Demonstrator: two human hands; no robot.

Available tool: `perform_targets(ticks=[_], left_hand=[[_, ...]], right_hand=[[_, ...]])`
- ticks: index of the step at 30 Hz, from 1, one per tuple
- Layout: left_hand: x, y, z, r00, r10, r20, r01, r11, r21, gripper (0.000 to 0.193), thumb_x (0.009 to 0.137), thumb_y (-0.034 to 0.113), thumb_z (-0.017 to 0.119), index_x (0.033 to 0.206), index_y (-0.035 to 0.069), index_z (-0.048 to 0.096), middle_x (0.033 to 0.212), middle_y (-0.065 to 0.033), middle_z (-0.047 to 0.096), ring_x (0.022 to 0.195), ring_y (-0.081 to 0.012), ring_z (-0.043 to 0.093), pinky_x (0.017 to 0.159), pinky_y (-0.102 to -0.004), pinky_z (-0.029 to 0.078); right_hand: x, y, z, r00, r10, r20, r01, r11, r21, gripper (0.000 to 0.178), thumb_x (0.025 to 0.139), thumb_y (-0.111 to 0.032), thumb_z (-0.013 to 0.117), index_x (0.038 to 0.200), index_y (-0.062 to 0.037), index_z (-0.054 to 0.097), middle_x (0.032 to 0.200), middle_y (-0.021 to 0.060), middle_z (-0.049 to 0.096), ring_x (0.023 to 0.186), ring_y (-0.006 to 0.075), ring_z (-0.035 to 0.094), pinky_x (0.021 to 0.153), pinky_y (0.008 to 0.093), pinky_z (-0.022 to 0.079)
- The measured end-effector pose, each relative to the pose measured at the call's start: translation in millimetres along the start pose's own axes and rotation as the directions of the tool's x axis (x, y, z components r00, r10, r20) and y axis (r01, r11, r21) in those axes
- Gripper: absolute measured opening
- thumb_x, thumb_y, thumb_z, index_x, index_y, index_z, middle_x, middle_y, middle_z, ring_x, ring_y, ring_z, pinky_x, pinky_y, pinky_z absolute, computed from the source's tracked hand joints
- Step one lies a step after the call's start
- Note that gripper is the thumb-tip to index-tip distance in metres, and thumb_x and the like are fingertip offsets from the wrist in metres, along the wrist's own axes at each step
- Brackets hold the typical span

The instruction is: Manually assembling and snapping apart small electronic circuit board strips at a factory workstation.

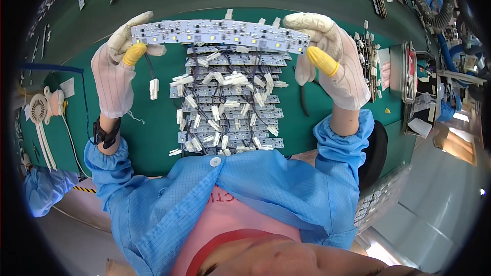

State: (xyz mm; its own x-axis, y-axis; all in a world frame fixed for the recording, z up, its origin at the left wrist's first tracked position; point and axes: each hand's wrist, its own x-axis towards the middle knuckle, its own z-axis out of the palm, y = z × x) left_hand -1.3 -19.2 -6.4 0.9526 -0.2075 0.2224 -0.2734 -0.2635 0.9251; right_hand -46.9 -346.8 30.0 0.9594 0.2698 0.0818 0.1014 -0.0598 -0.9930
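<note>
A long white LED circuit board (220,31) is held up level between my two hands, its component side facing me. My left hand (120,53), in a white glove with a yellow thumb cot, pinches the board's left end. The right end sits between the yellow-capped thumb and gloved fingers of my right hand (330,51). From the board's left end a dark wire hangs down to a white connector plug (154,89). Below the board lie several similar LED boards (230,115) in stacked rows, with dark wires and white plugs across them.
The boards lie on a green mat (148,138). At the left stands a small fan (41,107) with a cable. More boards (365,61) are stacked on the right, near a metal tray (404,74). Another person's blue sleeve (48,186) shows at the lower left.
</note>
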Motion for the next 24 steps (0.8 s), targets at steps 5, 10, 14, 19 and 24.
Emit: perform_targets(ticks=[5,10,14,19,24], left_hand=[[-6.3,9.7,-7.5,0.999,-0.015,0.047,0.016,0.999,-0.027,0.049,0.088,0.026,0.063,0.126,-0.003,0.054,0.079,-0.0081,0.07,0.078,-0.0062,0.059,0.074,-0.0179,0.043],[-7.8,14.3,-8.7,0.977,0.163,0.138,-0.146,0.981,-0.129,0.045,0.086,0.018,0.066,0.123,-0.005,0.054,0.091,-0.01,0.068,0.08,-0.0132,0.067,0.065,-0.0182,0.046],[-11.4,16.3,-2.7,0.97,0.212,0.117,-0.183,0.959,-0.216,0.057,0.082,0.034,0.067,0.122,-0.005,0.054,0.094,-0.0113,0.067,0.079,-0.0163,0.067,0.073,-0.0244,0.05],[-11.4,14.2,-7.9,0.976,0.12,0.181,-0.083,0.976,-0.202,0.051,0.089,0.039,0.06,0.119,-0.001,0.053,0.09,-0.0121,0.069,0.078,-0.0181,0.067,0.074,-0.0284,0.051],[-10.4,-3.5,-8.1,0.977,0.173,0.124,-0.189,0.974,0.129,0.023,0.082,0.004,0.058,0.104,0.005,0.065,0.079,-0.0063,0.07,0.065,-0.0136,0.059,0.061,-0.0264,0.044]], right_hand=[[4.0,9.7,-0.5,0.999,-0.014,-0.029,0.015,1.0,0.016,0.085,0.077,-0.061,0.065,0.122,0.0089,0.048,0.081,0.0083,0.063,0.055,0.0069,0.053,0.05,0.0181,0.04],[10.8,14.4,-0.2,0.999,0.017,-0.043,-0.02,0.998,-0.057,0.096,0.071,-0.069,0.065,0.122,0.0097,0.048,0.068,0.0028,0.057,0.053,0.0061,0.048,0.051,0.0171,0.037],[16.2,19.0,5.1,0.999,0.011,-0.041,-0.013,0.997,-0.071,0.076,0.081,-0.057,0.061,0.122,0.0065,0.051,0.07,0.0042,0.06,0.058,0.0082,0.055,0.051,0.0183,0.038],[20.3,18.2,27.2,0.958,0.004,-0.286,-0.028,0.996,-0.079,0.09,0.072,-0.071,0.062,0.12,0.0047,0.051,0.065,0.0013,0.056,0.057,0.0067,0.052,0.053,0.018,0.04],[15.6,14.6,3.2,0.956,0.185,-0.227,-0.223,0.962,-0.157,0.087,0.071,-0.074,0.06,0.113,0.0017,0.054,0.069,0.0029,0.059,0.055,0.0082,0.055,0.051,0.019,0.044]])
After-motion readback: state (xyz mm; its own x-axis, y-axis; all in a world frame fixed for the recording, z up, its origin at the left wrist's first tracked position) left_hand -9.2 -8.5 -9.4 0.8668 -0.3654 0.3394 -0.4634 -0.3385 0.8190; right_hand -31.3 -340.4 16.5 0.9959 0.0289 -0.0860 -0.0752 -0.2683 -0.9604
